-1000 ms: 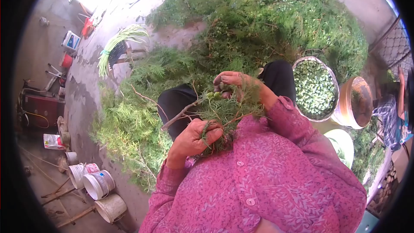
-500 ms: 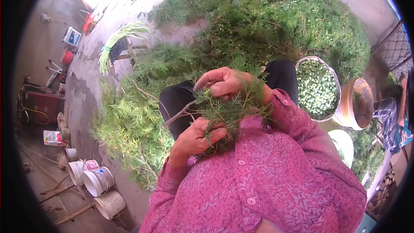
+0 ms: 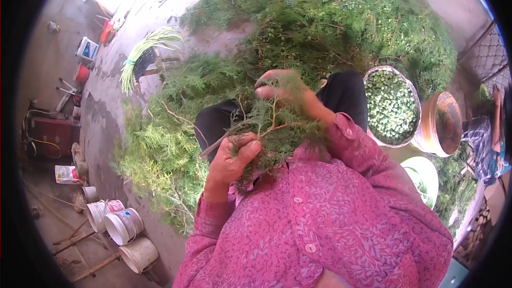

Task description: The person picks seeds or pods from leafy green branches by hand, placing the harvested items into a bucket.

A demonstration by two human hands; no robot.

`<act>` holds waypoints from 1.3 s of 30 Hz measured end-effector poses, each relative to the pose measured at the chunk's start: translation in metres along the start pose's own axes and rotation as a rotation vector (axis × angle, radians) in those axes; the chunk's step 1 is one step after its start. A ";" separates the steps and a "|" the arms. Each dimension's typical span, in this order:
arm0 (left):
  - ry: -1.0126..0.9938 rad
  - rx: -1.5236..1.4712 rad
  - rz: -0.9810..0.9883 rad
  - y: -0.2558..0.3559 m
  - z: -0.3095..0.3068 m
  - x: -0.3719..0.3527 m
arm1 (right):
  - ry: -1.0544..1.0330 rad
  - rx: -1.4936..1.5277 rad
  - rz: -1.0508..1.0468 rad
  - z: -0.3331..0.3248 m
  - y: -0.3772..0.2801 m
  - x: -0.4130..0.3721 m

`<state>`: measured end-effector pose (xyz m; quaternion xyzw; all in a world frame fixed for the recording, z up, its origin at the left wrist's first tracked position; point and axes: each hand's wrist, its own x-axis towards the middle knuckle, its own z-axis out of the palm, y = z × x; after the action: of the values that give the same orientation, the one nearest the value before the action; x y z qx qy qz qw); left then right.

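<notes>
At frame centre, the left hand (image 3: 233, 161) clamps a conifer branch (image 3: 278, 134), likely light, springy, best held by its stem; the right hand's (image 3: 286, 89) blurred fingers are unreadable.

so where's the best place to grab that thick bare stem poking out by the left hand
Probably the bare stem near its free end, coming from the person's left. That end juts past the left hand, clear of the leafy sprigs, and it slants, so grip across its length.

The feathery green branch (image 3: 280, 134), brown-stemmed, is gripped in the left hand (image 3: 233, 159).
</notes>
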<state>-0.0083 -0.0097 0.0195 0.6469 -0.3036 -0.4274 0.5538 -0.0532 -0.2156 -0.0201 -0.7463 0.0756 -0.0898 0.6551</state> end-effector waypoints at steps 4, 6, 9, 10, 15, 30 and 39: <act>-0.002 0.123 0.160 0.007 0.001 -0.003 | 0.116 0.508 0.217 -0.014 0.049 0.012; 0.149 -0.026 0.055 0.003 -0.004 -0.008 | 0.091 0.918 0.290 -0.023 0.053 0.005; 0.115 -0.021 0.048 0.006 -0.001 -0.005 | -0.137 0.978 0.174 -0.025 0.042 -0.007; -0.002 0.022 0.047 0.009 -0.001 -0.003 | -0.135 0.978 0.170 -0.022 0.031 -0.014; -0.042 0.104 0.136 0.006 0.007 0.001 | -0.110 0.116 -0.578 -0.015 0.064 0.014; -0.120 0.015 0.030 -0.001 0.001 0.000 | -0.382 0.079 -0.052 -0.001 -0.004 0.005; 0.183 0.027 0.110 -0.003 -0.008 -0.002 | 0.328 -0.511 -0.210 -0.013 0.025 -0.001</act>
<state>-0.0026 -0.0042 0.0168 0.6729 -0.2925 -0.3311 0.5933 -0.0566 -0.2308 -0.0429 -0.8661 0.1227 -0.2540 0.4127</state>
